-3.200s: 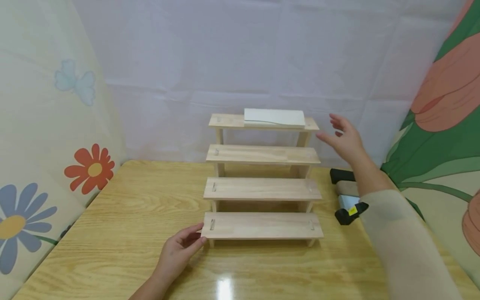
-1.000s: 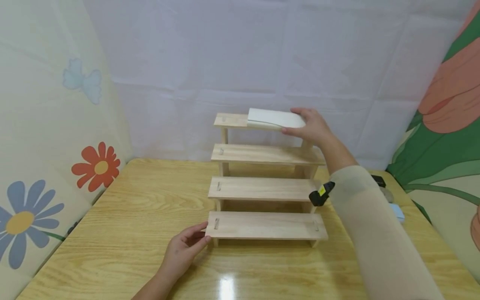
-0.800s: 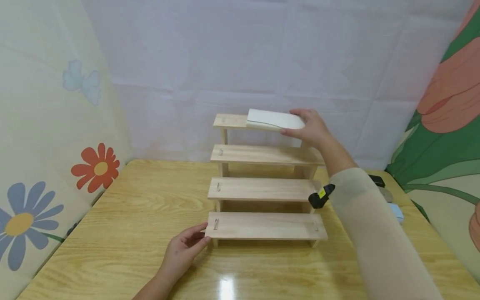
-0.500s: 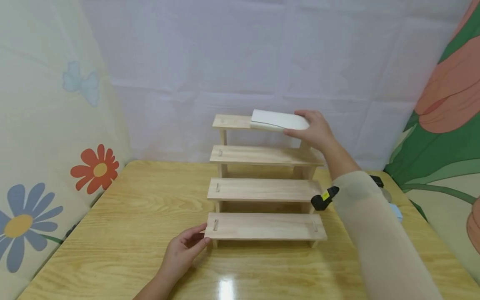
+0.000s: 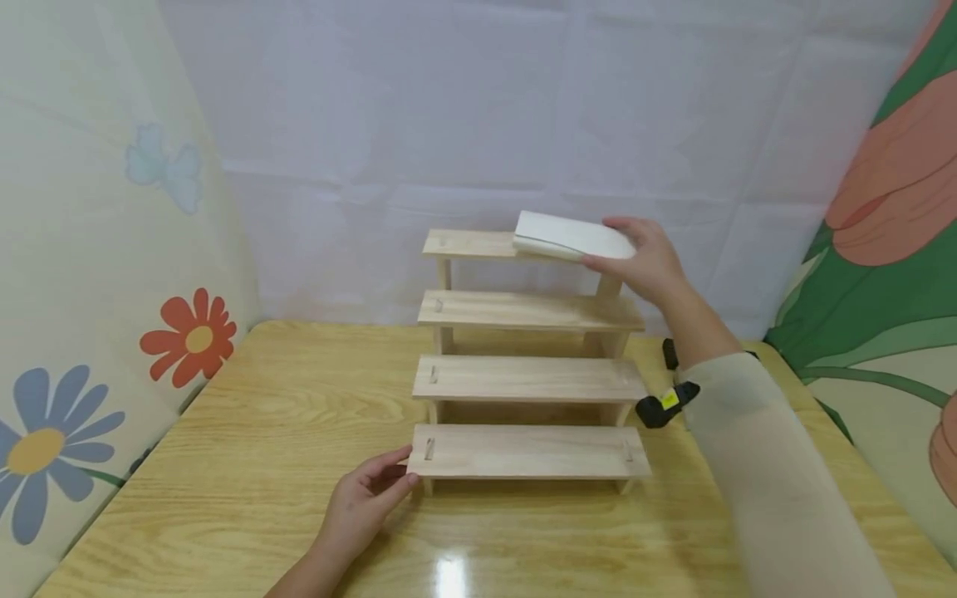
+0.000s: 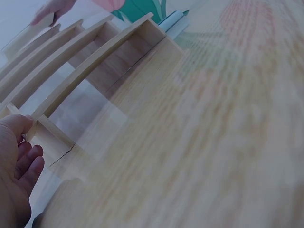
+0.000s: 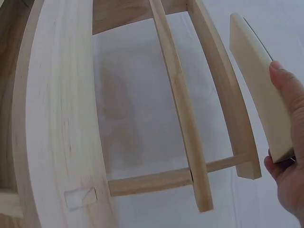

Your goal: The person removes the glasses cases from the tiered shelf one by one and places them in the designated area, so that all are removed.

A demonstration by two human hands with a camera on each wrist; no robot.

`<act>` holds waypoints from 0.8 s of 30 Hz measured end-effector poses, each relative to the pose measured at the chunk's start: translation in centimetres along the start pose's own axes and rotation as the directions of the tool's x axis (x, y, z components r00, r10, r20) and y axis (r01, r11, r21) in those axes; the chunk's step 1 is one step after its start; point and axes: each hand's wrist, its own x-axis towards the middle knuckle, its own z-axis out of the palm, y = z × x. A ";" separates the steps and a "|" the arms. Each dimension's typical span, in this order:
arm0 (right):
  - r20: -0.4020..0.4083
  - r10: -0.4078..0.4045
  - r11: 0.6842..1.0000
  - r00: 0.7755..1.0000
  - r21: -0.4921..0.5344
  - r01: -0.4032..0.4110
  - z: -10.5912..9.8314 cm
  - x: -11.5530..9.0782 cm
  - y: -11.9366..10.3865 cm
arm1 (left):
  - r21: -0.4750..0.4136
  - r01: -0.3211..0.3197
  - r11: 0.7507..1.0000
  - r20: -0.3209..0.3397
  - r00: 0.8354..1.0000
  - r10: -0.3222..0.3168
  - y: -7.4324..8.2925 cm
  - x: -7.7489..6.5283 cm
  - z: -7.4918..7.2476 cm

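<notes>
A wooden four-step display stand (image 5: 531, 453) stands on the table. My left hand (image 5: 362, 502) pinches the left end of its lowest board, the thumb at the front corner, as the left wrist view also shows beside the stand (image 6: 95, 61). My right hand (image 5: 643, 259) grips the right end of a white glasses case (image 5: 568, 236) with a wavy flap edge, thumb in front and fingers behind. The case is just above the top board (image 5: 471, 243), slightly tilted. In the right wrist view, a gap separates the case (image 7: 261, 85) from the stand's wooden bars.
Right of the stand, a black item (image 5: 669, 354) shows on the table (image 5: 299, 415), partly behind my sleeve. A light blue item (image 6: 174, 23) lies there too in the left wrist view. A white cloth (image 5: 374, 100) hangs behind, with flower-printed panels at both sides.
My right hand has reached in, taken hold of the white glasses case, and raised it slightly off the top board while shifting it right. My left hand has stayed at the lowest board.
</notes>
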 end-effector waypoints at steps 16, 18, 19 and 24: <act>-0.048 0.003 1.000 0.999 -0.010 -0.004 -1.7 -1.7 1.4 | 0.017 -0.010 1.000 -0.004 1.000 0.010 0.1 0.1 -0.2; -0.051 0.000 1.000 0.999 -0.018 -0.001 -2.0 -2.0 1.6 | 0.017 -0.012 1.000 -0.005 1.000 0.012 0.1 0.2 -0.2; -0.054 0.000 1.000 0.999 -0.022 -0.001 -2.1 -2.1 1.7 | 0.019 -0.011 1.000 -0.006 1.000 0.012 0.1 0.2 -0.2; -0.051 0.010 0.999 0.999 -0.035 -0.011 -2.8 -2.5 2.1 | 0.030 -0.009 1.000 -0.009 1.000 0.009 0.2 0.3 -0.1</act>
